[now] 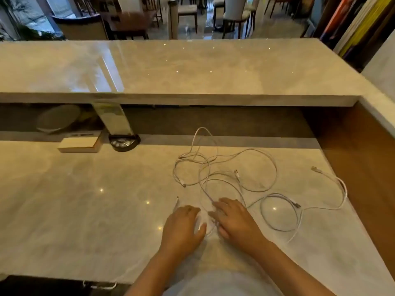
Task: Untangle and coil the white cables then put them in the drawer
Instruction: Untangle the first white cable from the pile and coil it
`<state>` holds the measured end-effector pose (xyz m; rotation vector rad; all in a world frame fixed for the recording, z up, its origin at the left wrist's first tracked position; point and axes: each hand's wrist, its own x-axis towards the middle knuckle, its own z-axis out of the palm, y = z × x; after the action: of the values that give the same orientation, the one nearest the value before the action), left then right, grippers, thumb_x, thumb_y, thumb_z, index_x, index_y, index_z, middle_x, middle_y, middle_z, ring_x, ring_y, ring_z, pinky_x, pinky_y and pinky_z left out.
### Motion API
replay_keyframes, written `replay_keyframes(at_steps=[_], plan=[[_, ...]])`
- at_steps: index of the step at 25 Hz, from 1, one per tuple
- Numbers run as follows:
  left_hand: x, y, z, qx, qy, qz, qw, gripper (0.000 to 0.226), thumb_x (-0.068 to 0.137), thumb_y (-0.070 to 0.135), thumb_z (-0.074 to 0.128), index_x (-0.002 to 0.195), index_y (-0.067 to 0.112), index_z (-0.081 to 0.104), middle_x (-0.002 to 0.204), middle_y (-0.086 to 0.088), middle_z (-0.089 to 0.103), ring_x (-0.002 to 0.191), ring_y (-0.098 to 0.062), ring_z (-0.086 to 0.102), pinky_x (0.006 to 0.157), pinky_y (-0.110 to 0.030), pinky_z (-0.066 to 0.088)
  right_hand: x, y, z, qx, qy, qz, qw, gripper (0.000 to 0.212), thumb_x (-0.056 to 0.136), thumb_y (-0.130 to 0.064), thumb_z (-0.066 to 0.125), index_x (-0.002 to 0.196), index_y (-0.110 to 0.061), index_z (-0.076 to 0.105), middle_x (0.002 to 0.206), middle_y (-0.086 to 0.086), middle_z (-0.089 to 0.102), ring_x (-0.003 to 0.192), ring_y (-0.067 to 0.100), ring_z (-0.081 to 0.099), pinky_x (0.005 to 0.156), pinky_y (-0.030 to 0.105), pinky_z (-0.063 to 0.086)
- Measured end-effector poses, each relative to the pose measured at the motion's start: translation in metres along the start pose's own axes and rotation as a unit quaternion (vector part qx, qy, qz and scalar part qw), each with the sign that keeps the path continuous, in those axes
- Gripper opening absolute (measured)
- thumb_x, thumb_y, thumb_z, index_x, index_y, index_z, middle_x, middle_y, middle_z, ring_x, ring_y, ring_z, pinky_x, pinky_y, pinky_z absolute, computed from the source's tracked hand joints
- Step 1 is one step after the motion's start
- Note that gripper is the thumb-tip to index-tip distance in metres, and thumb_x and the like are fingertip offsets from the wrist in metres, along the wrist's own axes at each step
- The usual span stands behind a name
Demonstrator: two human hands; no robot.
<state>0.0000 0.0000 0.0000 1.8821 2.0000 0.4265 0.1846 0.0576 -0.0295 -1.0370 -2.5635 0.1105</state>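
Several thin white cables (235, 174) lie in a loose tangle on the pale marble desk (85, 199), right of centre. One separate loop (280, 212) trails off to the right, with a plug end (313, 168) near the wooden side panel. My left hand (181, 227) rests palm down at the near edge of the tangle, its fingers over a strand. My right hand (233, 218) lies beside it with spread fingers pressing on cable strands. Whether either hand pinches a cable is hidden under the fingers. No drawer is in view.
A small cream box (80, 145) and a round black holder (124, 143) stand at the desk's back left. A raised marble counter (171, 67) runs above and behind. A brown wooden panel (359, 167) bounds the right side.
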Motion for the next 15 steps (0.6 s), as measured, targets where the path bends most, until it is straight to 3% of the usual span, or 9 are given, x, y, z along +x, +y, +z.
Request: replay_keyframes(at_steps=[3,6,8,10,12,13,15], plan=[[-0.027,-0.013,0.022,0.011,-0.026,0.048,0.998,0.032,0.073,0.035,0.063,0.101,0.020,0.062,0.107,-0.001,0.062,0.093,-0.020,0.061,0.071,-0.027,0.050,-0.015,-0.002,0.011,-0.001,-0.032,-0.036,0.999,0.037,0.063,-0.020,0.073,0.099,-0.023,0.067,0.111,0.001,0.067,0.106,0.021,0.057,0.085,0.035,0.051],[-0.028,-0.023,0.031,-0.028,-0.025,0.011,0.999,0.011,0.077,0.023,0.058,0.087,0.020,0.062,0.092,0.005,0.059,0.081,-0.016,0.056,0.064,-0.024,0.044,-0.015,-0.004,0.011,0.006,-0.018,-0.010,1.000,0.020,0.068,-0.022,0.070,0.088,-0.023,0.071,0.103,0.000,0.069,0.097,0.020,0.063,0.080,0.031,0.052],[-0.024,-0.020,0.027,-0.034,0.033,0.016,0.999,0.006,0.078,0.020,0.059,0.082,0.020,0.062,0.094,0.008,0.056,0.087,-0.016,0.053,0.070,-0.026,0.040,-0.013,-0.006,0.006,0.026,-0.009,-0.003,1.000,0.009,0.075,-0.023,0.062,0.079,-0.020,0.070,0.092,-0.002,0.069,0.088,0.018,0.064,0.072,0.027,0.052],[-0.026,-0.013,0.027,-0.079,0.114,-0.032,0.990,0.022,0.077,0.017,0.066,0.097,0.023,0.063,0.121,0.004,0.049,0.115,-0.021,0.044,0.092,-0.030,0.039,-0.014,-0.008,0.003,0.071,0.020,0.022,0.997,0.013,0.081,-0.023,0.059,0.078,-0.018,0.070,0.087,-0.002,0.068,0.084,0.015,0.062,0.067,0.025,0.051],[-0.021,0.002,0.013,-0.245,0.154,-0.200,0.936,0.051,0.080,0.015,0.069,0.127,0.021,0.050,0.142,-0.001,0.029,0.130,-0.018,0.029,0.106,-0.033,0.031,-0.012,-0.011,-0.001,0.114,0.077,0.077,0.987,0.016,0.082,-0.024,0.059,0.083,-0.016,0.072,0.086,-0.002,0.068,0.085,0.012,0.060,0.069,0.020,0.049],[-0.016,0.009,0.005,-0.349,0.147,-0.275,0.884,0.059,0.083,0.016,0.067,0.135,0.018,0.042,0.146,-0.004,0.027,0.131,-0.020,0.033,0.107,-0.036,0.034,-0.010,-0.014,-0.004,0.133,0.108,0.106,0.979,0.017,0.082,-0.025,0.059,0.084,-0.016,0.073,0.086,-0.002,0.069,0.085,0.011,0.059,0.071,0.017,0.047],[-0.006,0.025,-0.013,-0.542,0.107,-0.338,0.762,0.050,0.090,0.020,0.058,0.136,0.009,0.040,0.140,-0.013,0.044,0.119,-0.025,0.053,0.101,-0.041,0.044,-0.003,-0.019,-0.011,0.154,0.158,0.139,0.965,0.017,0.083,-0.025,0.060,0.087,-0.015,0.073,0.086,-0.002,0.068,0.085,0.010,0.057,0.073,0.013,0.044]])
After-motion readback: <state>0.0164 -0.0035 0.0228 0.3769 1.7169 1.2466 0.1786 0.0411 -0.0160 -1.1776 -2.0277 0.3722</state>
